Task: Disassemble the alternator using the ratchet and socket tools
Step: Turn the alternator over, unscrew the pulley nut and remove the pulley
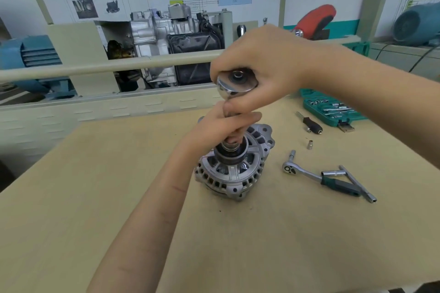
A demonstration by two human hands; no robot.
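A silver alternator stands pulley-up on the wooden table, near its middle. My right hand grips the chrome head of a large ratchet held above the pulley. Below it, my left hand is wrapped round the socket or extension that runs down onto the black pulley. The socket itself is mostly hidden by my fingers.
To the right of the alternator lie a smaller ratchet with a green handle, a T-bar, a loose small socket and a black-handled driver. A green socket case lies open at the far right. A rail and engine display stand behind the table.
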